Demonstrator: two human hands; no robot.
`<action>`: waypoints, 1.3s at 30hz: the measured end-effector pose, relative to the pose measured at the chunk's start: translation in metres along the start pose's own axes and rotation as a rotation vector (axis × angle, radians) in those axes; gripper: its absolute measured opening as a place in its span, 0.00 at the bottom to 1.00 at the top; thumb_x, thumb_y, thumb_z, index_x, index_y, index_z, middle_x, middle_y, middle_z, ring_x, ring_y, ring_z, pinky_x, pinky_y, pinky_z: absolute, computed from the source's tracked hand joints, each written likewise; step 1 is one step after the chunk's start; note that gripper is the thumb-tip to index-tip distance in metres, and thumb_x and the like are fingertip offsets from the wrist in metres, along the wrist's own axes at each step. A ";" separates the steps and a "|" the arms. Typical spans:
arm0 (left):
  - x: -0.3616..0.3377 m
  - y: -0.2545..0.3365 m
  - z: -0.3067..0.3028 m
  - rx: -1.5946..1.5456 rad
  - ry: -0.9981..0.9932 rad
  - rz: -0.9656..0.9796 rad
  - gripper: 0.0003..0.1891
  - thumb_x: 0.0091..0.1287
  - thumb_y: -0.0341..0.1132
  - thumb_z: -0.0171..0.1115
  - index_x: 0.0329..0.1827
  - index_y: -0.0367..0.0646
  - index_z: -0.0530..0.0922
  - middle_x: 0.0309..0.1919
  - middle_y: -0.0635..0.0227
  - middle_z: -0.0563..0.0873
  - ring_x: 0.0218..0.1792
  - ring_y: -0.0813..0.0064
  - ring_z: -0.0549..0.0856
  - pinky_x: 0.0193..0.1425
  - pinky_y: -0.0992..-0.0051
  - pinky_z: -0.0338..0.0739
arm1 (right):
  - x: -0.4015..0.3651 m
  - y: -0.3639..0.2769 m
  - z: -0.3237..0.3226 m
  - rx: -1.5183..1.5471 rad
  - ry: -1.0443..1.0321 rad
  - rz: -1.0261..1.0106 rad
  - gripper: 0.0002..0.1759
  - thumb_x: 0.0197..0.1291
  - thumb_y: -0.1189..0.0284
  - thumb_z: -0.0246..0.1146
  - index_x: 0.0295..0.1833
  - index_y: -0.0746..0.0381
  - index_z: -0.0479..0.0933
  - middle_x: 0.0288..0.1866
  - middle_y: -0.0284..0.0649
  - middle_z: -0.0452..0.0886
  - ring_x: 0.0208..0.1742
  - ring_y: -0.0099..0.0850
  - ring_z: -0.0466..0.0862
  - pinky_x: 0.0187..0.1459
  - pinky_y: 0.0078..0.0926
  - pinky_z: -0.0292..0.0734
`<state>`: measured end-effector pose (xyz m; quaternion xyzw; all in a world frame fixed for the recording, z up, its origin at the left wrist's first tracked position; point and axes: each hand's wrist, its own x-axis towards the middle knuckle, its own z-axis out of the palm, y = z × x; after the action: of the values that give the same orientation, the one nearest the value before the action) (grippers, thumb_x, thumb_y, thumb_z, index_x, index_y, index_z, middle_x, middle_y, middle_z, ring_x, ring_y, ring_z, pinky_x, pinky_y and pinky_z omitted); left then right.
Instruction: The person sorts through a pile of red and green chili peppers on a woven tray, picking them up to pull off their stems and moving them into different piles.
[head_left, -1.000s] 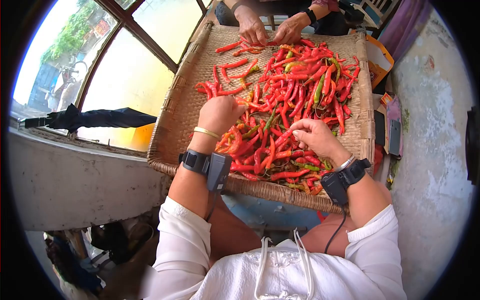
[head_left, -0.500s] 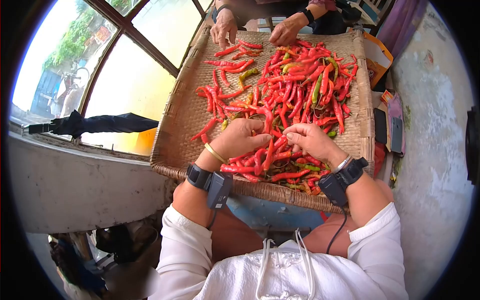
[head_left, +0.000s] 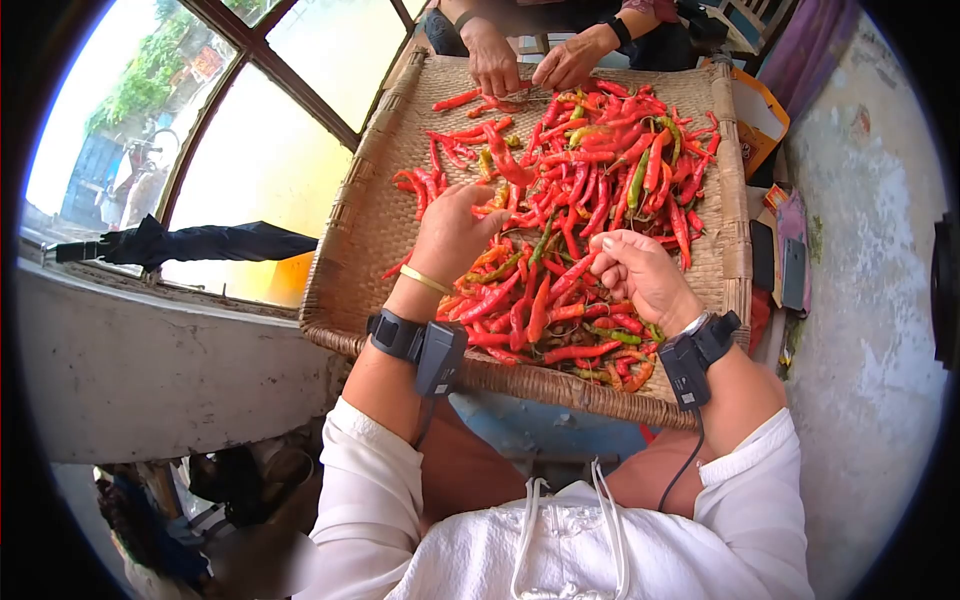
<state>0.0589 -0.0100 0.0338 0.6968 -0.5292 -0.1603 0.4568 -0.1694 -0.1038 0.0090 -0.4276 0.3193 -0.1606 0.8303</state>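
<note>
Red chili peppers (head_left: 600, 185), with a few green ones, lie heaped in a woven tray (head_left: 400, 160). My left hand (head_left: 455, 237) is over the left side of the heap, thumb and fingers apart. Just beyond its fingertips is a large red chili pepper (head_left: 508, 158); whether it is in the air or resting cannot be told. Over the near right part of the heap, my right hand (head_left: 645, 272) has thumb and forefinger pinched together, the other fingers curled. Anything in that pinch is too small to make out. Beneath both hands lies a nearer pile of chilies (head_left: 540, 315).
Across the tray, another person's hands (head_left: 530, 68) work at chilies by the far edge. A folded black umbrella (head_left: 220, 247) lies on the window sill at left. A phone (head_left: 794, 272) and an orange box (head_left: 760, 115) are at the right, near the wall.
My left hand has moved away, up and left, and its fingers have parted from the red chili. My right hand has shifted slightly right. The other person's hands have come together.
</note>
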 end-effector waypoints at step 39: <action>-0.014 0.013 0.025 0.138 -0.473 -0.130 0.14 0.58 0.38 0.60 0.41 0.37 0.79 0.27 0.62 0.82 0.28 0.72 0.81 0.35 0.75 0.75 | -0.011 -0.019 0.008 -0.136 -0.163 -0.249 0.12 0.60 0.66 0.55 0.32 0.64 0.73 0.23 0.35 0.77 0.22 0.18 0.74 0.24 0.12 0.70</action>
<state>0.0284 -0.0090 0.0272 0.7020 -0.5853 -0.3112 0.2604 -0.1721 -0.1040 0.0327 -0.5307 0.2056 -0.2049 0.7963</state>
